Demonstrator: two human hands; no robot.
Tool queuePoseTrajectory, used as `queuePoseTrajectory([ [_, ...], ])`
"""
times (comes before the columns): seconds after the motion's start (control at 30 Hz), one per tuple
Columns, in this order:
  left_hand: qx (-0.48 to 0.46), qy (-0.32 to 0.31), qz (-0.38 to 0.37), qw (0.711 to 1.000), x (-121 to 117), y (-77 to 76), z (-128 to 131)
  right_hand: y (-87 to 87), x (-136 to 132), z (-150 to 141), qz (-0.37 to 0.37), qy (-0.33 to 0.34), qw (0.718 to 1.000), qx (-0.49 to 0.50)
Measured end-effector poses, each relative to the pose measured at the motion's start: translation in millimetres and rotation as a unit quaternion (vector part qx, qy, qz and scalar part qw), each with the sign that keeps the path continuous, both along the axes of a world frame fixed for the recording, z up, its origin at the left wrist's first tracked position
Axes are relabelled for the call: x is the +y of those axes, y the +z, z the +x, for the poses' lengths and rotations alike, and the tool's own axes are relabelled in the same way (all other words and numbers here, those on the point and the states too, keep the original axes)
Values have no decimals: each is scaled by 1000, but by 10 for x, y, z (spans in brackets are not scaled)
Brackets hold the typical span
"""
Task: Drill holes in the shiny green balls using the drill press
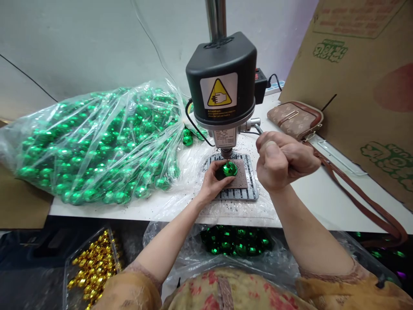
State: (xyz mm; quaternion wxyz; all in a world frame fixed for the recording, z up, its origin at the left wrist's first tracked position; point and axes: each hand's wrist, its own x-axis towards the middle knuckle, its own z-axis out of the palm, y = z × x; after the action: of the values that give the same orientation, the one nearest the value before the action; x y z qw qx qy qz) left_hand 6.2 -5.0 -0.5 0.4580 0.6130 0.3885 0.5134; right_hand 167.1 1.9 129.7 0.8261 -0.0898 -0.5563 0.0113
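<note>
A shiny green ball ornament (pixel 229 168) sits on the small drill press's base plate (pixel 253 189), right under the chuck (pixel 226 152). My left hand (pixel 214 178) grips it from the left, thumb in front and fingers behind. On the right, my right hand (pixel 284 159) is closed in a fist around the end of the press's feed lever (pixel 257 125); the grip end is hidden inside the fingers. The black drill press head (pixel 221 82) with a yellow warning label stands above the ornament. Dark chips are scattered over the plate.
A big clear bag of green ornaments (pixel 97 146) fills the table's left side. At right are a brown patterned purse (pixel 295 118) with a strap and a large cardboard box (pixel 361 94). Below the edge are more green ornaments (pixel 238 241) in plastic and a bin of gold ones (pixel 95 262).
</note>
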Motion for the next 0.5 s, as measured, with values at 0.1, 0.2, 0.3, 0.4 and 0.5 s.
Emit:
queuePoseTrajectory([
  [0.1, 4, 1, 4, 1000, -7, -9, 1, -40, -17, -7, 0, -7, 1000, -9],
  [0.2, 12, 4, 9, 1000, 0, -25, 6, 77, -49, -28, -41, -10, 999, 14],
  [0.3, 30, 17, 17, 999, 14, -21, 18, 355, -46, -41, -123, -9, 992, 38],
  [0.4, 62, 69, 41, 995, -55, 37, 24, 612, -3, -35, -176, 23, 983, 50],
  [0.5, 118, 138, 121, 976, -324, 113, -4, 710, 28, -25, -161, 63, 983, 63],
])
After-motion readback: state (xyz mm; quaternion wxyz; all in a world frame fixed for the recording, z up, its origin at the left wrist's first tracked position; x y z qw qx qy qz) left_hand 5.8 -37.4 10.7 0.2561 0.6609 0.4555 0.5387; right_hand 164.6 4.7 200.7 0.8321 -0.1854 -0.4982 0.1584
